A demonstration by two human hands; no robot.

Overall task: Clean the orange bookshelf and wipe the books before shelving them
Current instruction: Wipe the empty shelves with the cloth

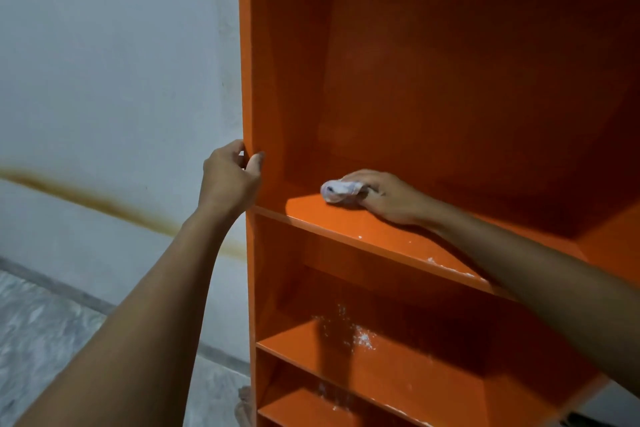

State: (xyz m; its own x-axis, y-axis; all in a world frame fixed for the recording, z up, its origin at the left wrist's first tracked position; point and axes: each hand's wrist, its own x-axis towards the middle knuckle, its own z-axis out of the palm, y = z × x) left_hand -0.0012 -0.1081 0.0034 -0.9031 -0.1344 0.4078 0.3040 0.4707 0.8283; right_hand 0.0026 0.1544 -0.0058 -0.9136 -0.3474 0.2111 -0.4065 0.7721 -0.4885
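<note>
A tall orange bookshelf [287,80] with smooth, glossy flat boards stands against a pale, matte wall [104,62] marked by a curved brownish stain. The left hand [230,177] is clamped on the shelf's front left edge, thumb inside and fingers outside, while the right hand [388,196] presses a crumpled white cloth [339,191] onto an upper shelf board, fingers closed over it. White powdery specks [362,340] dust the lower boards above a grey marbled floor [41,329].
</note>
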